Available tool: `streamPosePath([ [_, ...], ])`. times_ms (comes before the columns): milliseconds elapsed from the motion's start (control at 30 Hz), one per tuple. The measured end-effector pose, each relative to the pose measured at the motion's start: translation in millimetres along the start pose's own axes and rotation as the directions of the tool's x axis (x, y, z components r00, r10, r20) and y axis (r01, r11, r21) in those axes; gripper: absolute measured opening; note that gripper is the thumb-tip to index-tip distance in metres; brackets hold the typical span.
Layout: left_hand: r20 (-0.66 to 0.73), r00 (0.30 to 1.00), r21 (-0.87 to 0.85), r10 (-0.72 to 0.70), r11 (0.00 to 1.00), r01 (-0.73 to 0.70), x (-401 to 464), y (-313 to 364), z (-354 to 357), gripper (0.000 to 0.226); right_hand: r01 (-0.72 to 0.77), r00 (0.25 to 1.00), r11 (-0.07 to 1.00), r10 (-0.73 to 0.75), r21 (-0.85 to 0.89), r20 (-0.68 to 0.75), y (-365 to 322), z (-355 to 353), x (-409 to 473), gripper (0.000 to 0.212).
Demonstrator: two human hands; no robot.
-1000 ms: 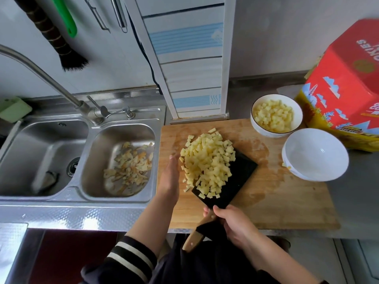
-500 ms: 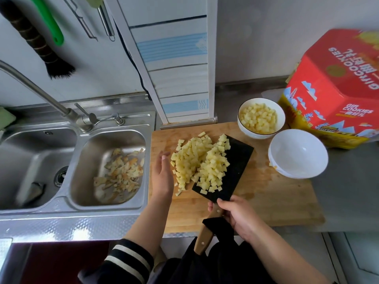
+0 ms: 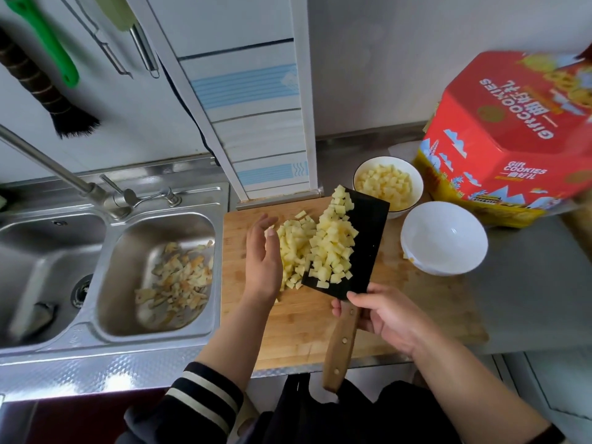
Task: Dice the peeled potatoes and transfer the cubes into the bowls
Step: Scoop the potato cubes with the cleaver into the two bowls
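A black cleaver (image 3: 365, 238) with a wooden handle carries a heap of potato cubes (image 3: 333, 245) on its flat blade, lifted over the wooden cutting board (image 3: 432, 302). My right hand (image 3: 384, 315) grips the handle just behind the blade. More potato cubes (image 3: 293, 248) lie on the board to the blade's left. My left hand (image 3: 262, 257) stands beside that pile with straight fingers, palm toward the cubes. A white bowl (image 3: 358, 174) filled with cubes sits behind the board. An empty white bowl (image 3: 445, 238) sits at the board's right edge.
A double steel sink (image 3: 105, 274) lies left of the board, its right basin holding potato peels (image 3: 176, 280). A tap (image 3: 73, 181) reaches over it. A red cookie box (image 3: 509, 136) stands at the back right. A tiled column (image 3: 256, 123) rises behind the board.
The cleaver has risen off the board with a load of cubes and swung toward the bowls. My left hand has stayed by the remaining pile. The camera has tilted down.
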State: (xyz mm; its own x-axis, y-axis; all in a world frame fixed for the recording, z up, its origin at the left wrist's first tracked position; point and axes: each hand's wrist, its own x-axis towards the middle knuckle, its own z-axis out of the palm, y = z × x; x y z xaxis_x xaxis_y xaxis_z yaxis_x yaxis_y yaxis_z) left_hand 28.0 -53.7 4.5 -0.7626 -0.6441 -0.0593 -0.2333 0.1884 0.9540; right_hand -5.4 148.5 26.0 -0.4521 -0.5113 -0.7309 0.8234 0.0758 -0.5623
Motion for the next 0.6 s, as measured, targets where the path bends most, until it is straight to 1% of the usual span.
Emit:
streamPosePath([
  [67, 0.045, 0.999, -0.005, 0.013, 1.000, -0.013, -1.1, 2.7, 5.5, 0.031, -0.003, 1.000, 1.000, 0.003, 0.005, 0.001, -3.1, -6.2, -5.1, 0.049],
  [167, 0.113, 0.993, -0.052, -0.016, 0.998, 0.022, -2.9, 10.0, 12.4, 0.030, 0.005, 1.000, 1.000, -0.005, 0.011, 0.005, -6.9, -13.8, -15.2, 0.039],
  [200, 0.148, 0.989, -0.065, -0.021, 0.997, 0.031, -3.4, 12.3, 16.9, 0.030, 0.009, 1.000, 1.000, -0.009, 0.007, -0.005, -7.1, -18.9, -18.9, 0.040],
  [267, 0.229, 0.972, -0.135, -0.047, 0.988, 0.080, -3.6, 17.5, 25.6, 0.033, 0.021, 1.000, 1.000, -0.021, 0.001, -0.018, -7.4, -28.1, -26.6, 0.043],
  [333, 0.330, 0.940, -0.218, -0.091, 0.961, 0.169, -4.4, 23.1, 37.8, 0.044, 0.033, 0.999, 0.999, -0.033, 0.011, -0.041, -5.8, -38.4, -33.8, 0.044],
  [400, 0.437, 0.890, -0.254, -0.128, 0.932, 0.259, -8.0, 29.3, 53.4, 0.051, 0.058, 0.997, 0.997, -0.055, 0.042, -0.056, -6.4, -50.0, -42.6, 0.037],
  [433, 0.468, 0.873, -0.259, -0.137, 0.923, 0.284, -10.1, 32.2, 58.4, 0.053, 0.071, 0.996, 0.996, -0.068, 0.046, -0.058, -7.0, -53.1, -45.5, 0.032],
  [500, 0.512, 0.849, -0.260, -0.132, 0.918, 0.300, -15.5, 35.5, 73.1, 0.053, 0.102, 0.992, 0.992, -0.095, 0.081, -0.083, -6.3, -64.4, -53.2, 0.025],
  [600, 0.529, 0.840, -0.242, -0.122, 0.927, 0.287, -18.4, 38.8, 88.1, 0.051, 0.123, 0.986, 0.988, -0.110, 0.099, -0.126, -3.8, -78.0, -60.9, 0.019],
])
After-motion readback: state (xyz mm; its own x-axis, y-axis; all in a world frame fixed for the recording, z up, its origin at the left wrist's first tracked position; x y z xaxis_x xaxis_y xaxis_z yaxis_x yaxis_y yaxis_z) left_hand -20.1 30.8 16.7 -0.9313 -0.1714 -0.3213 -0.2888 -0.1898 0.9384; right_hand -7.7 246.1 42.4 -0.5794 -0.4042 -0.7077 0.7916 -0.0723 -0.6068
